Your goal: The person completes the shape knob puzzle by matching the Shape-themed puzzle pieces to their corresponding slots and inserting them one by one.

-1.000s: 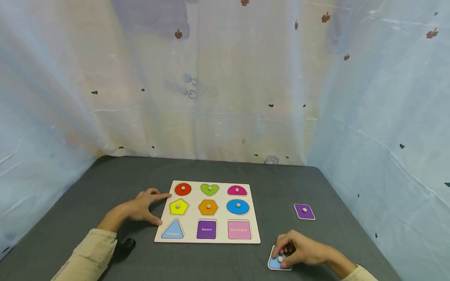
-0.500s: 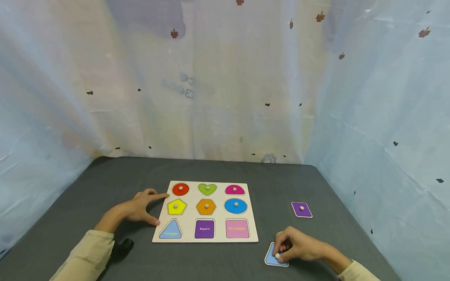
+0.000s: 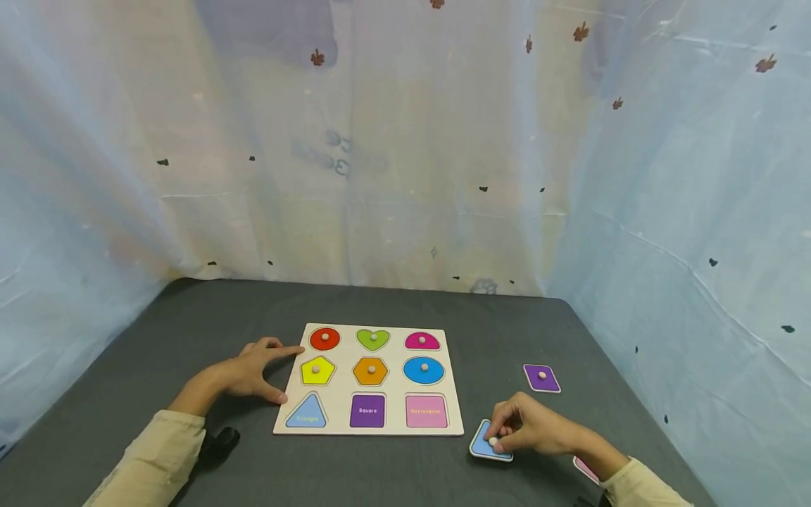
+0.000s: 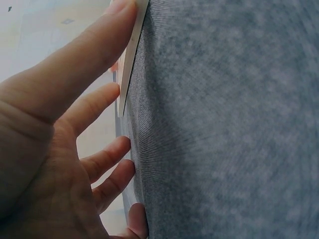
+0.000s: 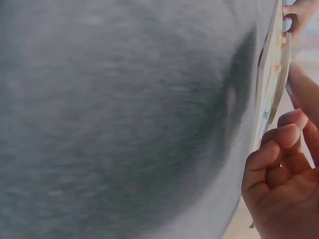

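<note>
My left hand (image 3: 253, 370) rests beside the white shape-puzzle board (image 3: 395, 408), its thumb and index finger touching the left edge. In the left wrist view the fingers (image 4: 102, 102) are spread and fairly straight. To the right of the board, my right hand (image 3: 538, 426) pinches the small knob of a light-blue triangle puzzle piece (image 3: 480, 445). The right wrist view shows this piece (image 5: 282, 82) edge-on, above the cloth with a shadow below. Knobbed shapes fill the board's upper two rows; the front row shows bare triangle, square and rectangle recesses.
A purple square puzzle piece (image 3: 537, 384) lies on the grey cloth behind my right hand. A pink piece (image 3: 586, 470) is partly hidden under the right forearm. Pale curtains (image 3: 405, 211) hang at the back and both sides. A black object (image 3: 226, 440) sits by the left wrist.
My right hand has moved the blue triangle piece left and away from me, towards the board. The pink piece now shows under the right forearm. My left hand stays at the board's edge.
</note>
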`<state>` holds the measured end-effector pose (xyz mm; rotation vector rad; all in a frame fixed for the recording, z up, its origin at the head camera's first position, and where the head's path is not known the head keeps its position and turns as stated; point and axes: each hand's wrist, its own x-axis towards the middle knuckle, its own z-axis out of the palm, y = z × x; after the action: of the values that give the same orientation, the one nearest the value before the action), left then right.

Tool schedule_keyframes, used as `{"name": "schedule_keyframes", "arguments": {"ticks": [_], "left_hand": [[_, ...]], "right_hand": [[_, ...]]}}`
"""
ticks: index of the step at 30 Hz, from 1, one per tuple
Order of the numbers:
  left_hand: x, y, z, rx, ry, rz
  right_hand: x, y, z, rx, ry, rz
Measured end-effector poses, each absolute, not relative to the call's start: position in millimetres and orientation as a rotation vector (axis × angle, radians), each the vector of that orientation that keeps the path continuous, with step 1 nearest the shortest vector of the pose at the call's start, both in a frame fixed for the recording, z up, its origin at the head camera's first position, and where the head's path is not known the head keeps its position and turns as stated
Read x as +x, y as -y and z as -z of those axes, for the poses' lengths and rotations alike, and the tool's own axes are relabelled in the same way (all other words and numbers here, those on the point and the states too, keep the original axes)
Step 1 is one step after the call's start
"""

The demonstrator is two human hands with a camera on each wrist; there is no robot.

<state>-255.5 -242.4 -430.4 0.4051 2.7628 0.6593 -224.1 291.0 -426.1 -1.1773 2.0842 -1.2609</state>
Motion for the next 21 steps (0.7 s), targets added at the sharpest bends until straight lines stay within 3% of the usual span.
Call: {"name": "schedule_keyframes", "arguments": {"ticks": [21], "left_hand": [[-255.9, 242.9, 429.7, 0.406, -2.762, -0.662]], "right_hand": [[-242.8, -253.0, 400.7, -1.094, -2.215, 1.198]]}}
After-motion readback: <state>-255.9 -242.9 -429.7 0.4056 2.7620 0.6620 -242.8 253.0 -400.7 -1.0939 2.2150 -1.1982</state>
